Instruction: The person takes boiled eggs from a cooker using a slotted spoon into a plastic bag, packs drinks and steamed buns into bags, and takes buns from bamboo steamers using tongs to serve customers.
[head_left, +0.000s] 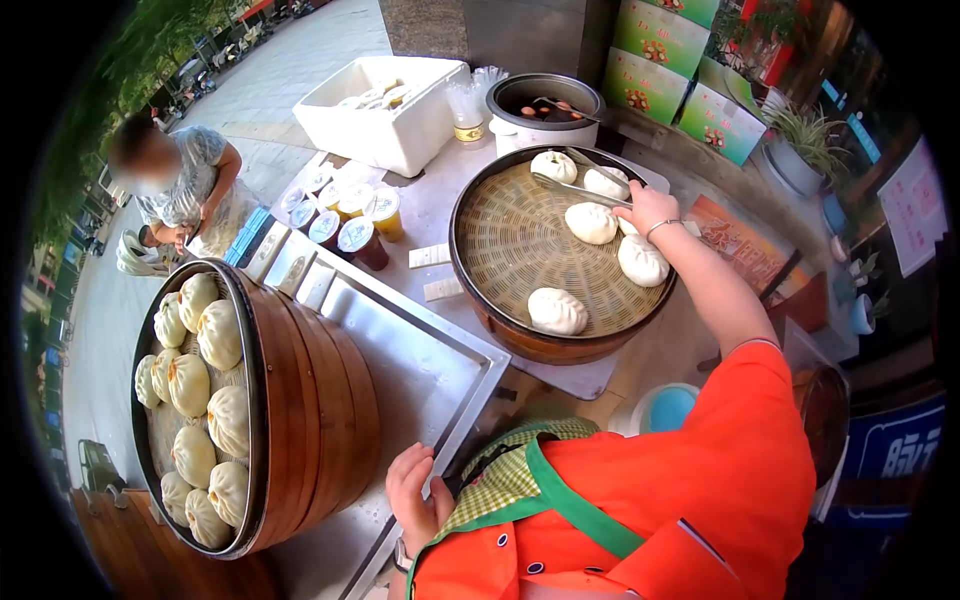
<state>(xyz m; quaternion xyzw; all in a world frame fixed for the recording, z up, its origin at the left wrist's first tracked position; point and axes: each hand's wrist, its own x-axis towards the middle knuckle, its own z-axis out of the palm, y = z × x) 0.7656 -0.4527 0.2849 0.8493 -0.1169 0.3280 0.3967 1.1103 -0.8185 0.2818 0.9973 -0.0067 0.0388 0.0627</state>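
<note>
My right hand (650, 208) grips metal tongs (580, 191) over the far right part of a round bamboo steamer (500, 325). The tongs' arms are spread near a white steamed bun (553, 167) at the back. Another bun (606, 182) shows partly behind the tongs. Close by lie a pleated bun (591, 223) and a bun (643, 262) under my wrist, while one bun (557, 311) sits apart at the front. My left hand (415, 492) is held near my apron, by the edge of the metal tray (400, 345), empty with its fingers loosely bent and thumb apart.
A tall steamer stack (325, 410) full of buns stands at left. Sealed drink cups (356, 240), a white foam box (375, 140) and a pot of eggs (545, 135) stand behind. A person (195, 175) is beyond the counter. Green cartons (650, 80) are stacked at back right.
</note>
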